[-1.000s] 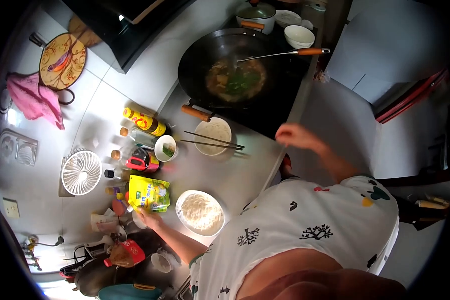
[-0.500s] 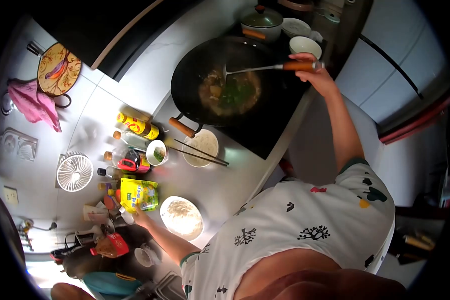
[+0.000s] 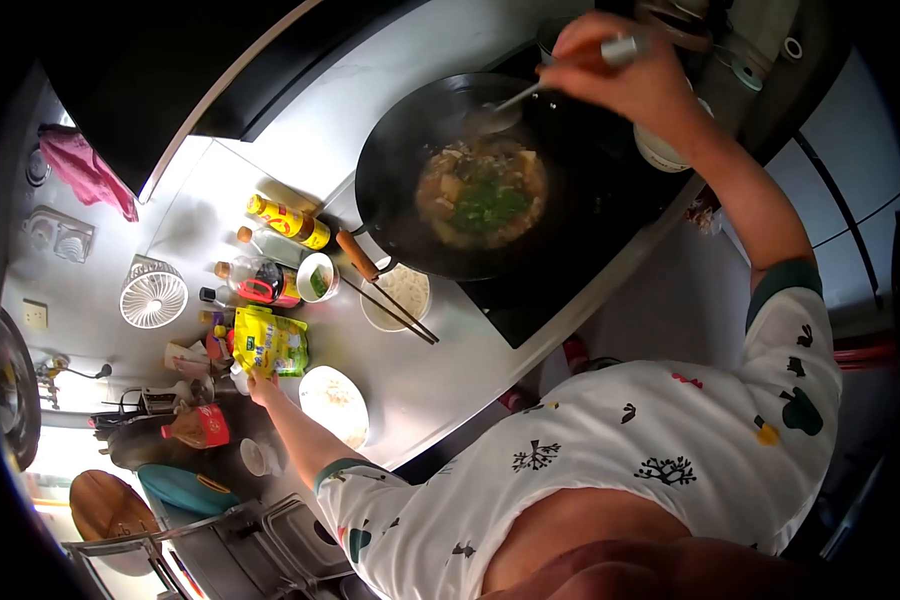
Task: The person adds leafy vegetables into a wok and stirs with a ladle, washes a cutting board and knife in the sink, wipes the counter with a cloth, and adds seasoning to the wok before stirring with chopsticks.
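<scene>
Over the far side of the wok (image 3: 400, 235), my right hand (image 3: 620, 80) grips a metal spatula (image 3: 495, 119) by its wooden handle. Its head is blurred and hangs above the far side of the food. Broth with chopped greens (image 3: 490, 205) and pale chunks fills the middle of the wok. On the left, my left hand (image 3: 260, 388) reaches to the lower edge of a yellow pouch (image 3: 270, 342), close to a small white container (image 3: 239, 378). Its fingertips are too small to show whether they hold either one.
Chopsticks (image 3: 400, 312) lie across a bowl (image 3: 422, 290) beside the wok handle. Nearer stands a white bowl (image 3: 334, 405) of pale food. A small cup of greens (image 3: 318, 277), sauce bottles (image 3: 288, 222) and a cola bottle (image 3: 198, 427) line the wall side.
My right hand has lifted the spatula out of the broth and moved toward the back of the stove. My left hand has shifted slightly along the pouch's lower edge. The view has turned.
</scene>
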Demonstrator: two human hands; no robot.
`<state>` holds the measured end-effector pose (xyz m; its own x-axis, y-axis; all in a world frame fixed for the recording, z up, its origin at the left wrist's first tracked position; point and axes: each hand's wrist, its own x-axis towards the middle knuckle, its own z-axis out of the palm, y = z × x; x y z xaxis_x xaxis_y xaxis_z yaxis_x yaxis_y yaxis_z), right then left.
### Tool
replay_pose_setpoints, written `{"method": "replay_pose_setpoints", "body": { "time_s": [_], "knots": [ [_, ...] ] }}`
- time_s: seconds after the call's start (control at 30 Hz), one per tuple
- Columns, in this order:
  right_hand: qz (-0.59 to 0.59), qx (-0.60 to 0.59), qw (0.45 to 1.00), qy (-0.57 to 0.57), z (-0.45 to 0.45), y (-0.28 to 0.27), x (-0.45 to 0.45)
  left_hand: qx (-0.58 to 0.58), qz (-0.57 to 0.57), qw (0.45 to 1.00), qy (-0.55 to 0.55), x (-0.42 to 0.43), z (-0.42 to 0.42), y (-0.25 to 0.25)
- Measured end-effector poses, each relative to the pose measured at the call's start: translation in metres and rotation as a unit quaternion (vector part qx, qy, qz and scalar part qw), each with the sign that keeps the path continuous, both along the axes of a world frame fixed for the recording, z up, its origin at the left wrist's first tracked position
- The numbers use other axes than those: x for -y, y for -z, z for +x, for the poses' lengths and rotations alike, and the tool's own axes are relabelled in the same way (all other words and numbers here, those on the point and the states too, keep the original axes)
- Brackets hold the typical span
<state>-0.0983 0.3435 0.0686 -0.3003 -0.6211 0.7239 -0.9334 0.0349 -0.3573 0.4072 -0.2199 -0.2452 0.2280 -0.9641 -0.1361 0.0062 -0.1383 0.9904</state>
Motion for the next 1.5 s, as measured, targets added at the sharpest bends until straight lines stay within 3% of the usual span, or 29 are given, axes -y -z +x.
{"method": "replay_pose_setpoints", "body": {
  "time_s": [0.07, 0.1, 0.17, 0.23, 0.27, 0.3, 0.37, 0.5, 0.7, 0.8, 0.9, 1.1, 1.3, 1.4, 1.5],
  "knots": [
    [-0.032, 0.049, 0.995, 0.080, 0.021, -0.028, 0.011, -0.028, 0.004, 1.000, -0.012, 0.010, 0.004, 0.003],
    [-0.111, -0.006, 0.989, 0.101, 0.016, -0.028, 0.027, -0.042, -0.017, 0.999, -0.023, 0.019, 0.003, 0.008],
    [-0.075, 0.060, 0.981, 0.169, 0.002, -0.021, 0.039, -0.073, -0.053, 0.995, -0.044, 0.034, -0.003, 0.021],
    [-0.029, 0.235, 0.957, 0.169, -0.014, -0.012, 0.055, 0.019, -0.074, 0.996, -0.050, 0.032, -0.010, 0.022],
    [-0.007, 0.321, 0.932, 0.166, -0.024, -0.005, 0.064, 0.075, -0.078, 0.993, -0.046, 0.031, -0.011, 0.023],
    [0.003, 0.333, 0.930, 0.156, -0.044, 0.011, 0.072, 0.132, -0.082, 0.987, -0.041, 0.028, -0.012, 0.023],
    [0.023, 0.357, 0.924, 0.134, -0.082, 0.042, 0.076, 0.147, -0.106, 0.983, -0.042, 0.016, -0.017, 0.020],
    [0.041, 0.452, 0.890, -0.027, -0.064, 0.027, 0.064, 0.173, -0.106, 0.979, -0.021, -0.001, -0.011, 0.015],
    [0.169, 0.286, 0.942, -0.033, 0.038, -0.029, 0.004, 0.187, -0.074, 0.979, -0.018, -0.024, 0.000, -0.004],
    [0.138, 0.137, 0.977, -0.085, 0.051, -0.032, -0.029, 0.192, -0.038, 0.980, -0.031, -0.029, 0.007, -0.004],
    [0.170, 0.022, 0.976, -0.132, 0.056, -0.050, -0.061, 0.143, -0.021, 0.989, -0.035, -0.038, 0.020, -0.001],
    [0.239, 0.065, 0.953, -0.171, 0.063, -0.057, -0.089, 0.112, -0.093, 0.989, -0.033, -0.111, 0.044, 0.007],
    [0.244, 0.078, 0.945, -0.202, 0.061, 0.028, -0.058, 0.127, -0.068, 0.989, -0.030, -0.210, 0.043, -0.001],
    [0.185, 0.053, 0.963, -0.188, 0.060, 0.052, -0.036, 0.155, -0.066, 0.986, -0.009, -0.253, 0.035, -0.024],
    [0.064, 0.046, 0.983, -0.165, 0.050, 0.042, -0.021, 0.150, -0.081, 0.985, -0.011, -0.283, 0.023, -0.048]
  ]
}}
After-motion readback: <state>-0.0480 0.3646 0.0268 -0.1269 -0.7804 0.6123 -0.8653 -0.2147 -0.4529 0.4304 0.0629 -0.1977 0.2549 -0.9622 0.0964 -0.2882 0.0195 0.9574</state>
